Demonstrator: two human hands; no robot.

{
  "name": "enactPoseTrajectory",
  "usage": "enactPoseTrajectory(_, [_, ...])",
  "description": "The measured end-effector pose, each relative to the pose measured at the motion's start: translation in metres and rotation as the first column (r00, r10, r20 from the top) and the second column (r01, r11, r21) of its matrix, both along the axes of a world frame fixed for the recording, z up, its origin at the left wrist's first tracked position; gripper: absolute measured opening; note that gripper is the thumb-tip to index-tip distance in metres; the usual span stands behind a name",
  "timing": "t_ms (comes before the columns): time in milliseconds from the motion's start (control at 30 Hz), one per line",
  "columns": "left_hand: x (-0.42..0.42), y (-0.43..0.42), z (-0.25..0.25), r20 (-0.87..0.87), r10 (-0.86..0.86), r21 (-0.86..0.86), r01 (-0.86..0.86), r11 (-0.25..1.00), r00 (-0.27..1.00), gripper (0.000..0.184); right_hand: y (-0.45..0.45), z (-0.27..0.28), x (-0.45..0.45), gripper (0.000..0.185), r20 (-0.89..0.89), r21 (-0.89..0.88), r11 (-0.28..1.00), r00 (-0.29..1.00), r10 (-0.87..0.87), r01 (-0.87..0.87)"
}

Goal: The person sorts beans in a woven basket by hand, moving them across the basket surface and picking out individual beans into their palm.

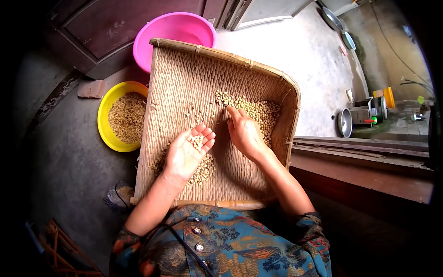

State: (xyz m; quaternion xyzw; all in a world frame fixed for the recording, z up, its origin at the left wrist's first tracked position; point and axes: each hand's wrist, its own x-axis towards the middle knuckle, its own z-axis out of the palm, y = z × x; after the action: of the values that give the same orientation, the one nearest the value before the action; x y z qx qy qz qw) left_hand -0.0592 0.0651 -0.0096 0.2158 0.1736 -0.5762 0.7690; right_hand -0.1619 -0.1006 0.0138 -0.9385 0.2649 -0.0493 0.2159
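A woven bamboo winnowing tray [175, 78] with a bound rim rests in front of my body. My left hand [181, 154] lies palm up over it, fingers slightly curled, with several pale beans [197, 142] in the palm. My right hand [247, 134] reaches down to the edge of a heap of yellow-green beans [263, 113], thumb and fingers pinched together; whatever is between the fingertips is hidden. A second pile of beans [201, 171] lies under and beside my left wrist. Loose beans [203, 113] are scattered between the two hands.
Left of the tray stands a yellow basin [106, 129] of brownish husks or grain. Behind it are a pink basin [180, 27] and a brick [91, 89]. A wooden sill [360, 175] runs along the right; metal bowls [344, 123] sit beyond.
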Motion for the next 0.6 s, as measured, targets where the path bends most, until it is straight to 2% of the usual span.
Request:
enactPoseTrajectory(133, [0.0, 0.001, -0.004, -0.005, -0.009, -0.031, 0.009, 0.999, 1.0, 0.031, -0.005, -0.006, 0.008, 0.034, 0.008, 0.024, 0.999, 1.0, -0.029, 0.029])
enactPoseTrajectory(233, [0.001, 0.001, -0.003, -0.014, -0.006, -0.024, 0.006, 1.0, 1.0, 0.031, -0.007, -0.002, 0.005, 0.029, 0.07, 0.206, 0.977, 0.997, 0.036, -0.05])
enactPoseTrajectory(333, [0.001, 0.001, -0.003, -0.007, 0.012, 0.002, -0.012, 1.0, 1.0, 0.031, -0.004, 0.0, 0.005, 0.026, 0.069, 0.139, 0.99, 0.997, -0.026, 0.016])
enactPoseTrajectory(433, [0.001, 0.001, -0.003, -0.004, -0.007, -0.008, 0.007, 1.0, 1.0, 0.031, 0.002, 0.004, 0.009, 0.026, -0.012, 0.046, 0.997, 0.998, -0.058, 0.058])
enactPoseTrajectory(533, [0.001, 0.001, -0.002, 0.001, -0.002, 0.009, 0.002, 1.0, 1.0, 0.03, 0.001, 0.003, 0.007, 0.024, 0.087, 0.249, 0.96, 0.99, 0.109, -0.127])
enactPoseTrajectory(600, [0.001, 0.0, 0.002, 0.007, 0.005, 0.029, -0.005, 1.0, 1.0, 0.03, -0.005, 0.0, 0.009, 0.022, 0.146, 0.173, 0.984, 0.989, 0.007, -0.033])
